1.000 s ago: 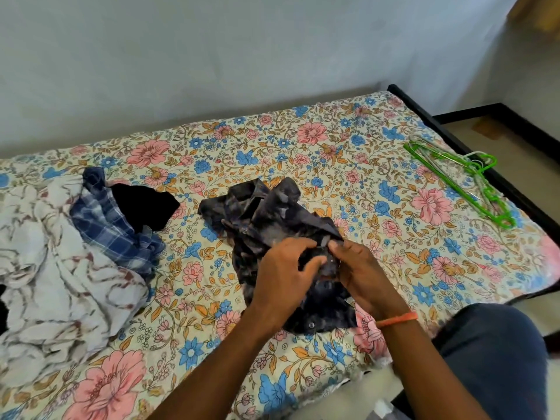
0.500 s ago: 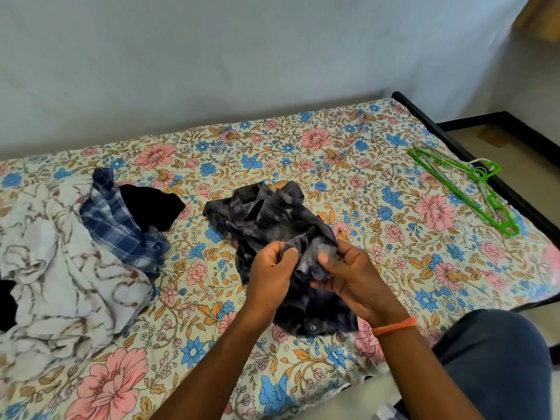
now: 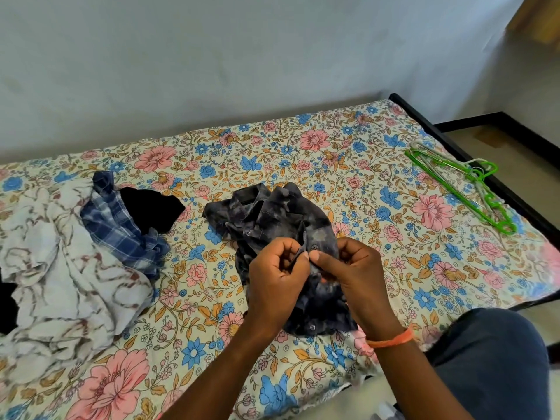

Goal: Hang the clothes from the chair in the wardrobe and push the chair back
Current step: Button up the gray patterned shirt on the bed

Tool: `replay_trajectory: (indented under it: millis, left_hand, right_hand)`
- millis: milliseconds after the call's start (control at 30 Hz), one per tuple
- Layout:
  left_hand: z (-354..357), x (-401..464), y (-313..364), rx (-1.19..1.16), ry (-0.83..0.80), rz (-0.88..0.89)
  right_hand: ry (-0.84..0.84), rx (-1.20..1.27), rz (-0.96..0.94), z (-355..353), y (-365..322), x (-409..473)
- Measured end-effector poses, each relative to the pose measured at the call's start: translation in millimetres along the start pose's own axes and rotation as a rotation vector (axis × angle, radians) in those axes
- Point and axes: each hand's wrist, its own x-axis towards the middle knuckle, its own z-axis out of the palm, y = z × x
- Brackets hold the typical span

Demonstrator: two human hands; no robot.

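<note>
Dark mottled shirt (image 3: 272, 219) near bed's front edge, pinched by left hand (image 3: 277, 277) and right hand (image 3: 356, 275), placket mostly hidden.

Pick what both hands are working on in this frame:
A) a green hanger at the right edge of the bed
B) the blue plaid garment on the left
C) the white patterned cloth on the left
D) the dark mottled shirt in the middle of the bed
D: the left hand and right hand both pinch the dark mottled shirt; the green hangers lie untouched.
</note>
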Motion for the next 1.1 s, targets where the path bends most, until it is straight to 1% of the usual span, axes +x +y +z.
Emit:
replay_trajectory:
  millis: [233, 333, 467, 567, 667, 733, 833, 900, 967, 1100]
  left_hand:
    - [0.0, 2.3, -1.8, 0.130, 0.000, 0.138]
    - [-1.9, 2.7, -0.2, 0.172, -0.003, 0.156]
    - [-6.8, 1.1, -0.8, 0.278, -0.026, 0.218]
    - [-9.4, -0.4, -2.9, 0.307, -0.024, 0.234]
    - [-7.7, -3.6, -4.4, 0.267, 0.028, 0.181]
    - [-4.1, -7.0, -3.2, 0.190, 0.089, 0.100]
    - [-0.9, -8.4, 0.0, 0.091, 0.111, -0.034]
    - [-2.8, -5.8, -0.3, 0.046, 0.085, -0.083]
    - [-4.7, -3.5, -2.2, -0.030, 0.024, -0.124]
    - [-7.9, 0.9, -4.9, -0.036, -0.043, -0.143]
  right_hand:
    - [-0.043, -0.064, -0.060, 0.2, -6.0, -5.7]
    - [-0.044, -0.066, -0.064, 4.2, -4.9, -7.9]
    - [0.005, -0.213, -0.109, 5.1, 2.1, -8.0]
    - [0.052, -0.322, -0.140, 7.1, 2.0, -9.3]
    - [0.136, -0.371, -0.125, 14.6, 3.7, -9.9]
    - [0.161, -0.386, -0.112, 19.5, 6.4, -10.8]
    - [0.124, -0.264, -0.066, 22.9, 6.7, -13.1]
    - [0.095, -0.238, -0.050, 22.5, 7.2, -13.0]
    - [0.071, -0.251, -0.052, 22.2, 8.1, -12.4]
    - [0.050, -0.304, -0.099, 20.1, 10.6, -9.6]
